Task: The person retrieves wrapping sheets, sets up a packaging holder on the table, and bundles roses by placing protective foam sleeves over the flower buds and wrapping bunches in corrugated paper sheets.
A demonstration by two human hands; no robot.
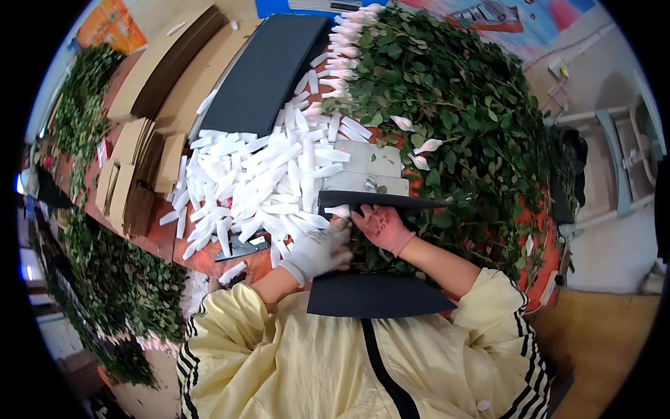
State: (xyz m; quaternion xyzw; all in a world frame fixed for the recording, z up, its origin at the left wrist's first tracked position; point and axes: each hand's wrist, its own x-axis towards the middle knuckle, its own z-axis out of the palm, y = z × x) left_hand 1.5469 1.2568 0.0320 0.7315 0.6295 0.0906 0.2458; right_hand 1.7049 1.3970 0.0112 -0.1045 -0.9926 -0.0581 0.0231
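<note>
My left hand [317,251], in a white knit glove, reaches in beside the heap of white mesh sleeves [269,178]. Its fingers are blurred and curve toward a bundle of leafy stems. Over the same stems, my right hand [382,229], in a pink glove, has curled fingers touching the raised black sheet [398,201]; what lies under them is hidden. A pale rose bud in a white sleeve [338,211] shows just left of those fingers. Below both hands, a black flap [380,297] rests against my yellow jacket, with green leaves between it and the raised part.
Cut roses with dense leaves [447,105] cover the right side. A stack of black sheets [269,73] lies behind the sleeves. Cardboard pieces [164,63] are at the left. A metal plate [366,164] and a black tool [241,248] lie on the red table [199,258].
</note>
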